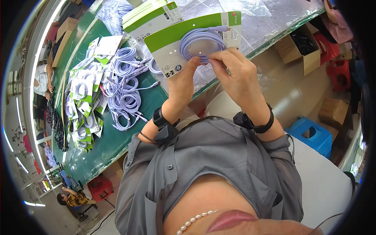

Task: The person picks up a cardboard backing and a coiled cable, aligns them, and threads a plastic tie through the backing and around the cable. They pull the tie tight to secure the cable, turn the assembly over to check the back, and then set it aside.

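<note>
A green and white backing card (162, 49) is held up over the table edge, tilted, with a coiled lilac cable (186, 45) lying against its front. My left hand (182, 82) grips the card's lower part, its thumb pressed on the bottom of the coil. At the coil's lower right, my right hand (239, 74) pinches with thumb and forefinger; whatever small piece lies between those fingertips is hidden. Left of the card, several loose coils of lilac cable (127, 102) rest in a heap. Beyond them is a pile of carded cables (84, 92).
Behind the held card stands a stack of backing cards (150, 17), beside a bundle of lilac cables in clear plastic (113, 13). All rest on the green table (105, 150). An opened cardboard box (291, 51), red stools (338, 74) and a blue stool (313, 137) stand at right. Other people are at left.
</note>
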A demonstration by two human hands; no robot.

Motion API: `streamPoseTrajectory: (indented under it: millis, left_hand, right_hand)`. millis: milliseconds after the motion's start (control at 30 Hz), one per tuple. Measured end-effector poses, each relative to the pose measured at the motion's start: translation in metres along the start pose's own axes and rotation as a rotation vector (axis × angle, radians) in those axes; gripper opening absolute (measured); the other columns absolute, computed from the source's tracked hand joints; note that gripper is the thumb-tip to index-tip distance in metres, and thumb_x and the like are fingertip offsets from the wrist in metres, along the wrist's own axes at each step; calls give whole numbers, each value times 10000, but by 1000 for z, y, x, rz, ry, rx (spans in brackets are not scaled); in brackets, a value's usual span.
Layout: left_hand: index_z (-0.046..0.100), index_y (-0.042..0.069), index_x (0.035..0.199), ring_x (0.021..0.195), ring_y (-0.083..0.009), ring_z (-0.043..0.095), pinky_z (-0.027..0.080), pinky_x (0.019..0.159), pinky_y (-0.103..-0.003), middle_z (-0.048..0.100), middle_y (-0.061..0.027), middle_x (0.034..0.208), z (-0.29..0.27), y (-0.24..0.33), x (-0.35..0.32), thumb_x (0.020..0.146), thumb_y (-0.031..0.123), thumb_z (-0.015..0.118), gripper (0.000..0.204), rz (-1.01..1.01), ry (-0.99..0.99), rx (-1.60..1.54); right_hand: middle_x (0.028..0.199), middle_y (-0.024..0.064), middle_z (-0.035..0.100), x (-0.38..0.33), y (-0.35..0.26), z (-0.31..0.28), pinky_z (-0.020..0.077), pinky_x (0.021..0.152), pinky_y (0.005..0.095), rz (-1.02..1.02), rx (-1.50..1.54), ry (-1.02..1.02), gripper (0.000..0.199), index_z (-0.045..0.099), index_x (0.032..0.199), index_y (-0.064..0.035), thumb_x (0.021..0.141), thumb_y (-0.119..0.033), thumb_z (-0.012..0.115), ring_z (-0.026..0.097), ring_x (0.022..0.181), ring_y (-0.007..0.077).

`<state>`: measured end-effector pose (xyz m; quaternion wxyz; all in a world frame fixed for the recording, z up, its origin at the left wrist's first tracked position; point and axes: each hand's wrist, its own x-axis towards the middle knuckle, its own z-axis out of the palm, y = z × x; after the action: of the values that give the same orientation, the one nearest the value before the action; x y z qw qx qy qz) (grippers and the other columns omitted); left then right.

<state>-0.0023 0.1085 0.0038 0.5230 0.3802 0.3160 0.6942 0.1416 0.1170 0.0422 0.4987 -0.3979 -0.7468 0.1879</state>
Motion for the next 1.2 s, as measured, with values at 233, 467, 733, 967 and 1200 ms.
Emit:
streamPoseTrajectory:
  millis: [233,467,733,967,1200]
  left_hand:
    - [515,-1,1113,894,-167,584,506,776,-297,594,-84,1019,-1,0,3,851,-9,615,280,18,6,20]
    - [566,-2,1057,875,-149,580,475,765,-267,613,-67,980,-3,1,0,831,41,664,250,82,30,304]
    - [625,-9,987,814,-232,621,508,650,-294,613,-148,925,-11,5,4,746,30,702,256,764,-163,899]
    - [630,-5,999,843,-286,624,519,726,-349,597,-145,952,-3,23,2,647,91,749,384,975,-358,830]
    - [603,17,1027,867,-236,612,493,719,-321,617,-108,966,-17,16,-11,809,25,645,222,204,-105,1000]
  right_hand:
    - [775,104,574,4,0,3,485,551,353,-19,-52,0,111,608,866,-43,766,-9,644,593,636,295]
    - [777,104,571,3,-2,4,485,552,359,-7,-59,-14,105,601,859,-41,766,-16,643,589,633,300]
    - [829,122,576,2,-5,2,479,573,374,-66,-26,40,179,590,929,-28,762,23,627,588,684,318]
    - [838,150,581,-17,2,14,479,600,367,-68,98,158,166,578,914,5,760,68,592,598,717,315]
    - [695,78,584,-7,6,8,447,525,262,23,102,91,31,576,838,-32,838,-15,602,552,556,132]
